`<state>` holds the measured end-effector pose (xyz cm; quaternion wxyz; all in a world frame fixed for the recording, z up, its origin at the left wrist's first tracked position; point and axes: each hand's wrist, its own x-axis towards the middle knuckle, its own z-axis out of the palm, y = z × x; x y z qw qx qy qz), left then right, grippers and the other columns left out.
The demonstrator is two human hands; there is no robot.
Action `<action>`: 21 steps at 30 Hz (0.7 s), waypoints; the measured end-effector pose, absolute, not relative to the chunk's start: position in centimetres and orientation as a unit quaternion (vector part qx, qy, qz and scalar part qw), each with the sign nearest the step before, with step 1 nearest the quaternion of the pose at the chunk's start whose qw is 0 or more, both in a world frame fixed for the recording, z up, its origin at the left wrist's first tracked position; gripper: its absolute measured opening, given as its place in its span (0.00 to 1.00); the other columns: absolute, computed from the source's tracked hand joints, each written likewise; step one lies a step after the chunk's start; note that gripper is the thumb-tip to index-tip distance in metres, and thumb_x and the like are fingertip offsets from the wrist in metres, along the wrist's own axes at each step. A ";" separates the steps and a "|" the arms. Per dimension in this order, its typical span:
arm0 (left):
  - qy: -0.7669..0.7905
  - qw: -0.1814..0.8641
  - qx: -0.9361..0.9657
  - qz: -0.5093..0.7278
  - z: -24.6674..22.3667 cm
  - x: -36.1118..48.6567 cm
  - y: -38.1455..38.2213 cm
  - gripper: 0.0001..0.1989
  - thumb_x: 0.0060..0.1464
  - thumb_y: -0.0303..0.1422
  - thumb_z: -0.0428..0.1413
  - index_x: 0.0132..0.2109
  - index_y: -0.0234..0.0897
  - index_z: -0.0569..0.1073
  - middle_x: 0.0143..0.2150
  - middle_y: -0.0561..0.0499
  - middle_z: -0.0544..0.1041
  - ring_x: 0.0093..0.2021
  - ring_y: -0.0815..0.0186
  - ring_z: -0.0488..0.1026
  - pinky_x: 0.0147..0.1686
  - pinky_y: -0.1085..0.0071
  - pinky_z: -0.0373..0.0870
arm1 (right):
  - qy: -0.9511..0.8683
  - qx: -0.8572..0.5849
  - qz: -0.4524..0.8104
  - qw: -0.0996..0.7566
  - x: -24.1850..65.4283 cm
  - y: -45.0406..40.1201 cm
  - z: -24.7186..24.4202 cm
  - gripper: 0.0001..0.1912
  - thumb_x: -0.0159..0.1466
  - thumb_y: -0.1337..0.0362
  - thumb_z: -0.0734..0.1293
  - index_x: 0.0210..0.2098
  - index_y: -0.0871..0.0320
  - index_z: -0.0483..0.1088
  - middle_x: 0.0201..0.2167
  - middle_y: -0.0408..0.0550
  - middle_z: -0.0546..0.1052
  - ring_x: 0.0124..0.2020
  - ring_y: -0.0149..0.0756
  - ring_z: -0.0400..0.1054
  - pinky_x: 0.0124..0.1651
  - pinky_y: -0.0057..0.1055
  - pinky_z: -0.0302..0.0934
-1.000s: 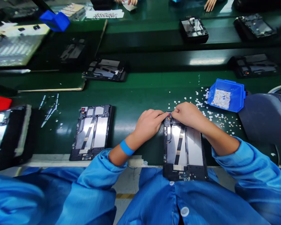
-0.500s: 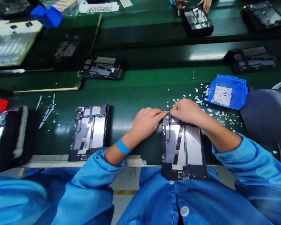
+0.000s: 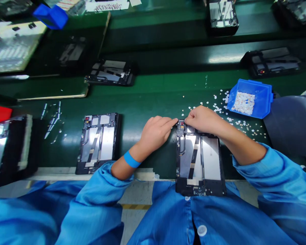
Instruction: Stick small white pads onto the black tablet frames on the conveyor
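An opened tablet (image 3: 211, 156) lies face down at the bench's front edge, its inner parts showing, with a small red-marked camera part at its upper left corner. My left hand (image 3: 155, 134) is stretched out from the left, its index fingertip at that corner and its other fingers loosely bent. Over the tablet's top edge, my right hand (image 3: 202, 119) is closed in a pinch beside the red-marked part. Whatever lies between its fingertips is hidden. Small pale pieces (image 3: 218, 108) are scattered just beyond the right hand.
At the right, a blue bin (image 3: 264, 102) holds many pale pieces, beside a dark grey rounded object (image 3: 290, 126). Another opened tablet (image 3: 98, 144) lies to my left. More stand further back, including a tilted one (image 3: 111, 72). White strips (image 3: 52, 120) lie at the left.
My left index finger has drawn back slightly left, uncovering the red-marked part. My right hand stays pinched at the top edge. At the far side, another person's hands have left and the tablet there has turned.
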<state>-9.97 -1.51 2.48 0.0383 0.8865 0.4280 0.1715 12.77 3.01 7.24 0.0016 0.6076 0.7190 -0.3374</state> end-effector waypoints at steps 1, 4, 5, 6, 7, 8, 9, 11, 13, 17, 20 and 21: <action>0.426 0.034 0.888 0.173 2.5 -10.0 -1.5 0.17 0.69 0.29 0.51 0.58 0.41 0.79 0.49 0.45 0.84 0.44 0.57 0.76 0.41 0.61 0.66 | 0.723 0.608 -0.330 -0.001 12.8 3.0 7.2 0.14 0.62 0.62 0.66 0.20 0.56 0.71 0.19 0.45 0.73 0.22 0.33 0.63 0.28 0.32 0.50; 0.415 0.018 0.893 0.173 2.4 -9.8 -1.7 0.17 0.69 0.29 0.50 0.58 0.40 0.79 0.49 0.46 0.85 0.43 0.57 0.76 0.40 0.61 0.65 | 0.723 0.608 -0.328 0.004 12.7 2.9 7.1 0.15 0.62 0.62 0.66 0.20 0.55 0.70 0.18 0.45 0.72 0.21 0.33 0.63 0.28 0.32 0.50; 0.413 0.018 0.894 0.174 2.4 -9.8 -1.7 0.17 0.70 0.29 0.50 0.58 0.40 0.79 0.48 0.46 0.85 0.43 0.57 0.76 0.40 0.61 0.65 | 0.721 0.608 -0.331 0.007 12.7 2.9 7.1 0.15 0.62 0.62 0.66 0.20 0.55 0.71 0.18 0.45 0.72 0.21 0.33 0.63 0.28 0.33 0.50; 0.414 0.022 0.893 0.174 2.4 -9.8 -1.7 0.17 0.70 0.29 0.50 0.58 0.41 0.79 0.48 0.46 0.85 0.43 0.57 0.76 0.40 0.61 0.65 | 0.721 0.609 -0.332 0.007 12.7 2.9 7.1 0.14 0.62 0.62 0.66 0.20 0.55 0.71 0.19 0.45 0.72 0.22 0.33 0.63 0.28 0.33 0.50; 0.416 0.029 0.892 0.176 2.5 -9.7 -1.8 0.17 0.70 0.29 0.50 0.58 0.41 0.79 0.48 0.45 0.84 0.43 0.57 0.76 0.40 0.61 0.65 | 0.721 0.609 -0.329 0.007 12.7 2.9 7.2 0.14 0.62 0.62 0.66 0.20 0.55 0.71 0.19 0.45 0.73 0.22 0.34 0.64 0.28 0.33 0.50; 0.418 0.038 0.890 0.177 2.5 -9.7 -1.8 0.17 0.70 0.30 0.50 0.59 0.41 0.79 0.48 0.45 0.84 0.44 0.58 0.76 0.41 0.61 0.65 | 0.723 0.610 -0.323 0.005 12.7 2.9 7.1 0.14 0.62 0.62 0.66 0.21 0.55 0.72 0.20 0.46 0.73 0.23 0.34 0.64 0.28 0.32 0.51; 0.419 0.046 0.889 0.179 2.5 -9.7 -1.8 0.17 0.70 0.30 0.50 0.59 0.42 0.79 0.48 0.45 0.84 0.44 0.58 0.76 0.41 0.62 0.66 | 0.725 0.611 -0.318 0.003 12.6 2.9 7.1 0.13 0.62 0.62 0.66 0.21 0.55 0.72 0.21 0.46 0.74 0.23 0.34 0.65 0.28 0.32 0.51; 0.416 0.058 0.889 0.181 2.5 -9.7 -1.8 0.17 0.70 0.31 0.50 0.59 0.43 0.79 0.48 0.45 0.84 0.44 0.58 0.75 0.41 0.62 0.66 | 0.724 0.616 -0.312 0.002 12.6 2.8 7.1 0.12 0.62 0.62 0.66 0.22 0.55 0.73 0.22 0.46 0.75 0.24 0.34 0.65 0.28 0.32 0.51; 0.411 0.065 0.891 0.179 2.5 -9.7 -1.8 0.18 0.70 0.31 0.50 0.60 0.44 0.78 0.49 0.46 0.84 0.44 0.59 0.75 0.41 0.63 0.66 | 0.721 0.619 -0.313 0.003 12.6 2.8 7.0 0.11 0.62 0.62 0.66 0.23 0.55 0.74 0.22 0.46 0.75 0.24 0.34 0.65 0.28 0.31 0.51; 0.406 0.061 0.896 0.169 2.5 -9.5 -1.6 0.18 0.70 0.30 0.50 0.61 0.45 0.78 0.50 0.46 0.83 0.43 0.59 0.74 0.41 0.62 0.65 | 0.725 0.616 -0.308 0.007 12.6 2.9 6.8 0.13 0.62 0.61 0.66 0.22 0.55 0.73 0.21 0.46 0.75 0.24 0.34 0.66 0.28 0.31 0.51; 0.401 0.042 0.902 0.156 2.5 -9.3 -1.5 0.18 0.70 0.30 0.51 0.61 0.45 0.78 0.50 0.46 0.84 0.43 0.59 0.74 0.40 0.63 0.64 | 0.729 0.614 -0.303 0.010 12.6 3.0 6.7 0.13 0.62 0.60 0.67 0.22 0.55 0.73 0.21 0.46 0.75 0.24 0.35 0.66 0.28 0.31 0.51; 0.398 0.038 0.904 0.152 2.6 -9.3 -1.5 0.18 0.70 0.30 0.51 0.61 0.45 0.78 0.51 0.46 0.83 0.42 0.59 0.74 0.39 0.63 0.64 | 0.730 0.613 -0.302 0.012 12.6 3.0 6.7 0.13 0.62 0.61 0.67 0.22 0.55 0.73 0.21 0.46 0.75 0.24 0.35 0.66 0.28 0.32 0.51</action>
